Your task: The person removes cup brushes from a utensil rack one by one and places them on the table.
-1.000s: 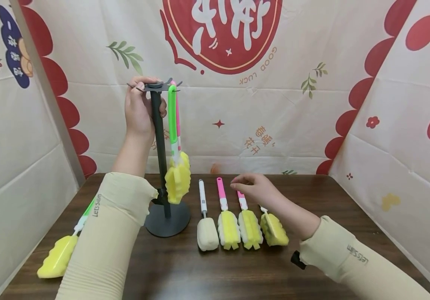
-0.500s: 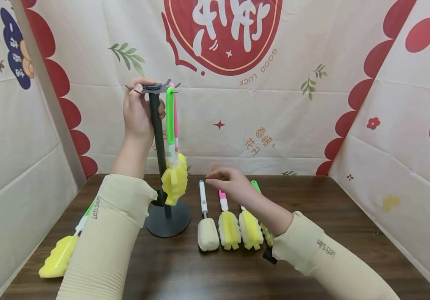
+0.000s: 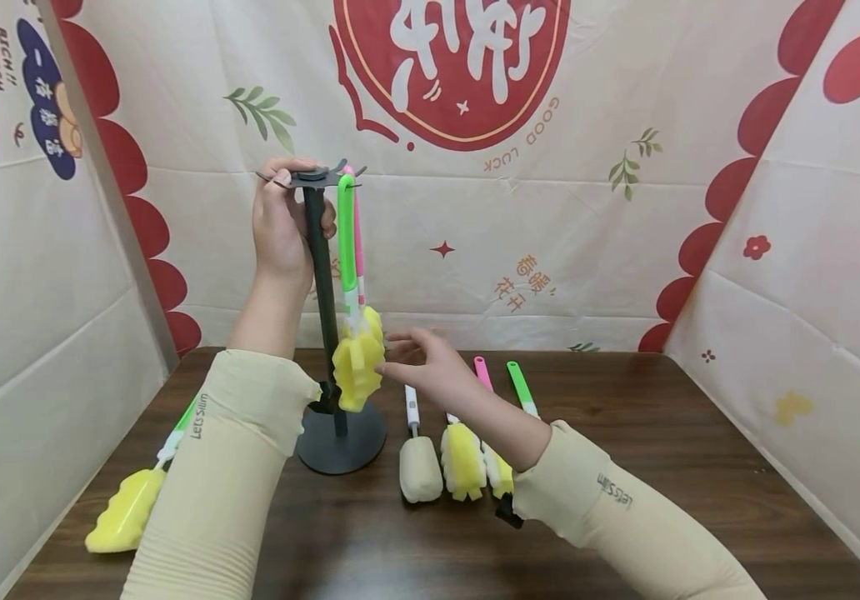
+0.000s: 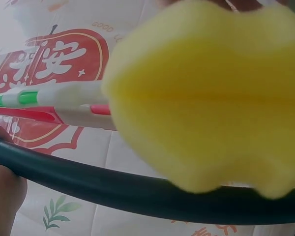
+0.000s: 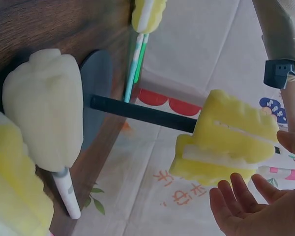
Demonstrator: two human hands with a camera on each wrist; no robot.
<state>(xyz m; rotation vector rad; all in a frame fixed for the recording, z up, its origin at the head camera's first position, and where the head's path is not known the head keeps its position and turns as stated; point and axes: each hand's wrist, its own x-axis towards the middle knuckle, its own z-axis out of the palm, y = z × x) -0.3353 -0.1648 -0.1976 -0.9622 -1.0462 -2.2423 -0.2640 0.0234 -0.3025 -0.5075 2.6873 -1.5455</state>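
Observation:
At the top of a black stand [image 3: 321, 258], my left hand [image 3: 277, 229] grips the post just under the hooked arms. Two sponge cleaning brushes hang from those hooks: one green-handled [image 3: 347, 237], one pink-handled [image 3: 359, 237], their yellow sponge heads [image 5: 236, 128] overlapping. My right hand [image 3: 433, 367] is beside these heads, fingers spread and pointing at them, holding nothing. From the right wrist view, its fingertips [image 5: 238, 184] are right at the lower sponge. A big yellow sponge head [image 4: 206, 103] fills much of the left wrist view, in front of the post.
Right of the stand's round base [image 3: 340, 437] lie a white sponge brush [image 3: 420, 468], a yellow-and-white brush [image 3: 463, 458] and others partly behind my right forearm. A yellow brush [image 3: 126, 512] lies left, partly behind my left sleeve. A printed cloth [image 3: 490, 208] walls the table's back.
My right hand has moved left from above the lying brushes to the hanging sponge heads, its fingers spreading more. The left hand keeps its grip on the stand.

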